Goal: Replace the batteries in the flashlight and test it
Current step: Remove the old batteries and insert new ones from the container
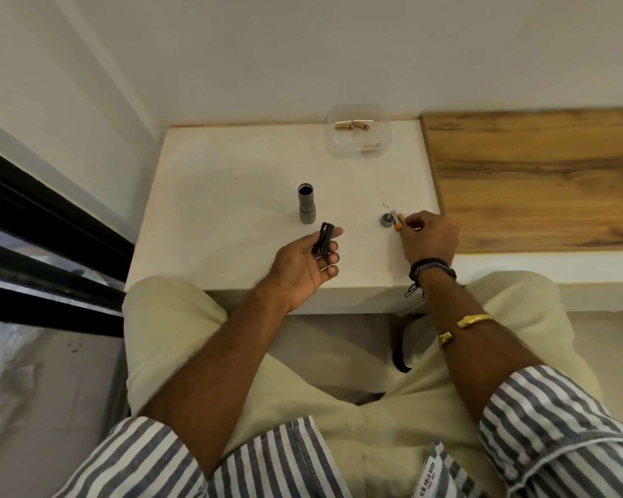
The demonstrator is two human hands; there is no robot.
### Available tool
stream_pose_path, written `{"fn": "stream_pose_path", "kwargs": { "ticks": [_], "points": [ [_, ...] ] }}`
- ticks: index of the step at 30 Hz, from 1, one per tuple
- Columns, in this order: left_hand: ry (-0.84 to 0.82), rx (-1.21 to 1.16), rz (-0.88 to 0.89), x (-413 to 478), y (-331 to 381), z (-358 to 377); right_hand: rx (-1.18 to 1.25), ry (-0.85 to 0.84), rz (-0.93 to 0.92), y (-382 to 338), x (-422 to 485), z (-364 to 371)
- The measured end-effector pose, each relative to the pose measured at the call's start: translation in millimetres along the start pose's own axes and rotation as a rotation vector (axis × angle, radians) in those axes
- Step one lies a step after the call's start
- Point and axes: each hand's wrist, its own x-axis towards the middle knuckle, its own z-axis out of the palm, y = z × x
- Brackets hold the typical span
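White table (231, 167) is carrying a clear container (358, 138) of batteries at the back and the grey flashlight body (306, 204), standing upright (open end up). Left hand (304, 267) is cradling the black battery holder (325, 242) in loosely curled fingers, while right hand (428, 237) is pinching an orange-tipped battery (399, 221) just beside the round tail cap (386, 220).

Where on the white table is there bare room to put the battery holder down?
The widest bare patch lies left of the flashlight body, out to the table edge. Another sits between the flashlight and the clear tray. It is crowded by the right hand, with the end cap and batteries.
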Motion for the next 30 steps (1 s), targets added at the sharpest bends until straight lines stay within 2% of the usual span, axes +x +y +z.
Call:
{"fn": "stream_pose_path", "kwargs": {
  "ticks": [6, 8, 10, 13, 15, 17, 21, 25, 30],
  "points": [
    [-0.021, -0.004, 0.055, -5.0, 2.3, 1.1, -0.029, 0.019, -0.025, 0.7, -2.7, -0.6],
    [-0.023, -0.003, 0.058, -7.2, 2.6, 3.1, -0.030, 0.062, -0.090, -6.5, -8.0, -2.8],
    [-0.032, -0.005, 0.052, -8.7, 2.8, 4.8, 0.066, 0.042, -0.205, -22.0, -16.6, -6.3],
    [-0.035, 0.024, 0.045, -10.7, 3.2, 6.8, 0.285, -0.224, -0.389, -49.6, -36.2, -15.3],
    [-0.036, 0.045, 0.045, -12.0, 2.9, 8.0, 0.325, -0.429, -0.462, -58.7, -46.9, -16.8],
    [-0.046, 0.073, 0.046, -13.9, 2.5, 8.8, 0.308, -0.513, -0.519, -59.8, -53.0, -14.2],
    [-0.046, 0.137, 0.047, -15.8, 3.4, 9.0, 0.347, -0.511, -0.500, -57.2, -53.8, -11.0],
    [-0.050, 0.184, 0.050, -17.0, 6.5, 8.6, 0.384, -0.455, -0.397, -56.1, -51.6, -12.3],
    [-0.047, 0.110, 0.033, -17.0, 9.0, 8.0, 0.401, -0.417, -0.381, -53.9, -51.5, -12.0]
  ]
}}
